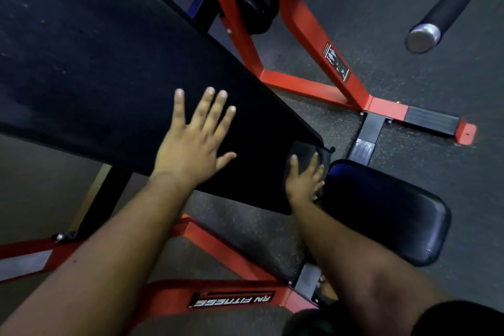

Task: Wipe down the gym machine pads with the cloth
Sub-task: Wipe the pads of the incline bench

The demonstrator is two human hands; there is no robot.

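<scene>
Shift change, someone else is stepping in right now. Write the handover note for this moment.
Left hand: open, fingers spread, palm flat on the long back pad near its lower end.
Right hand: at the pad's lower corner, pressing on what looks like a dark cloth; the cloth is dark on dark, so confirm it. Grip cannot be told.
Seat pad: lower right, untouched by either hand now.
Done: cannot be judged; no wipe marks are visible.
Left: probably the rest of the back pad, then the seat pad.
</scene>
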